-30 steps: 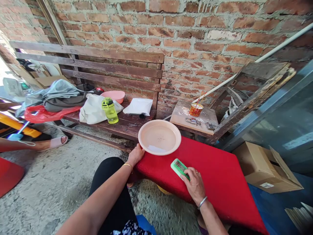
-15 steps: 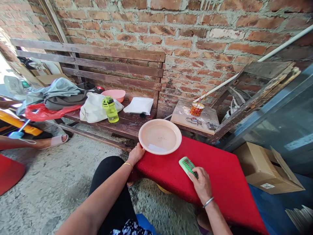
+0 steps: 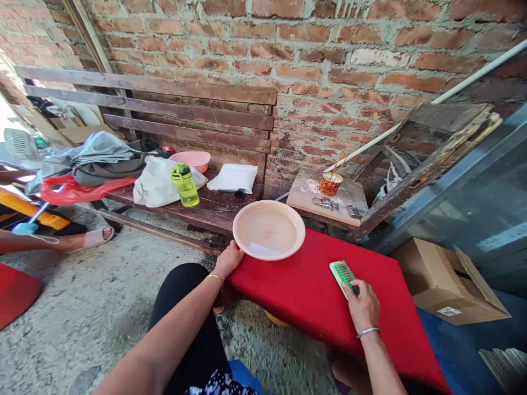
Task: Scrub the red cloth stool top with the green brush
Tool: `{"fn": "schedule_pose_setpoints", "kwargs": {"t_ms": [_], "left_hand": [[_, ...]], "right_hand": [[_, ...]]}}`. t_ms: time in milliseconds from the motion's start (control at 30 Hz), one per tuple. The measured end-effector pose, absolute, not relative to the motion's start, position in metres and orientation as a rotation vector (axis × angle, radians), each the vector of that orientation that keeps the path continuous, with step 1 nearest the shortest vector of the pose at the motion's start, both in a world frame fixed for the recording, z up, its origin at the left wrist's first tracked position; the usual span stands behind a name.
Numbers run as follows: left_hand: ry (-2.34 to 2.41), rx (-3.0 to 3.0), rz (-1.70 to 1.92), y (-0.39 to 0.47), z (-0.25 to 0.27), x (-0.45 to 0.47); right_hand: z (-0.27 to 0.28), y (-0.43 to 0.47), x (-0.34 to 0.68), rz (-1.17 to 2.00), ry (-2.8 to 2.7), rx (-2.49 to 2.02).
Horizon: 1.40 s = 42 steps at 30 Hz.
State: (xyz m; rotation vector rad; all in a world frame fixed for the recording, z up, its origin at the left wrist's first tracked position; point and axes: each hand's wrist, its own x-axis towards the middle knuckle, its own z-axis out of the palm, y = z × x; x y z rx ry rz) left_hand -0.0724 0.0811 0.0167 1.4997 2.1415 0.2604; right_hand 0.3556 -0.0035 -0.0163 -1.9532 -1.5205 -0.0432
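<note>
My right hand [image 3: 364, 304] is closed on a scrub brush [image 3: 342, 275] with a pale green body. Its green and dark bristles face upward, over the red cloth [image 3: 325, 296] that covers a low table. At the table's left corner, my left hand [image 3: 229, 260] is closed on the cloth's edge, with its fingertips partly hidden. Right beside those fingers stands a pale pink basin [image 3: 269, 256] holding shallow water. Something whitish shows in the water near the basin's front side.
Behind is a wooden bench [image 3: 197, 131] with a green bottle [image 3: 185, 184], a white bag [image 3: 154, 184] and a pink bowl [image 3: 195, 160]. A small stand [image 3: 300, 192] bears a patterned cup [image 3: 330, 183] and padlocks. A cardboard box [image 3: 444, 280] sits right; another person's foot [image 3: 96, 237] shows left.
My right hand has moved to the right over the red cloth with the scrub brush. My left hand and the basin have stayed in place.
</note>
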Motion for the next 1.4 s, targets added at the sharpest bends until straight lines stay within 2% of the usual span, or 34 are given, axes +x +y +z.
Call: {"fn": "schedule_pose_setpoints", "kwargs": {"t_ms": [133,400,500,767,900,1167,1400], "left_hand": [[2.152,1.508,0.265,0.082,0.016,-0.072],[2.14,1.503,0.264,0.082,0.016,-0.072],[2.144,1.495,0.261,0.081,0.017,-0.072],[2.149,1.512,0.262,0.081,0.016,-0.072],[2.145,1.521,0.265,0.081,0.015,-0.073],[2.137,1.508,0.256,0.08,0.019,-0.073],[2.14,1.512,0.262,0.08,0.019,-0.072]], "right_hand": [[-0.016,-0.008,0.346,-0.027,-1.555,-1.908],[-0.014,-0.029,0.264,0.076,-2.048,-1.423],[-0.015,-0.024,0.278,0.057,-2.005,-1.503],[-0.017,-0.004,0.37,-0.09,-1.449,-2.028],[-0.018,-0.008,0.356,-0.051,-1.491,-1.976],[-0.02,-0.025,0.278,0.107,-1.913,-1.553],[-0.016,-0.01,0.33,0.029,-1.684,-1.833]]}}
